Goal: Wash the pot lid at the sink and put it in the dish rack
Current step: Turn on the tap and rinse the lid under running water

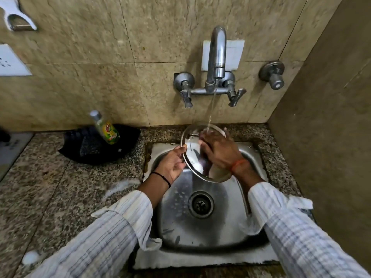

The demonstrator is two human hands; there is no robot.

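Rinsing step. The pot lid (192,157) is held tilted above the far part of the sink (202,223), under a thin stream from the tap (217,55). Its left rim is pinched in the grip of the left hand (172,162); the right hand (218,149) is laid with fingers spread on its surface. A detergent bottle (105,128) stands on the counter (50,187) at left. No dish rack is in view, so it must be located next; judged midway, with a firm wet-rim hold needed
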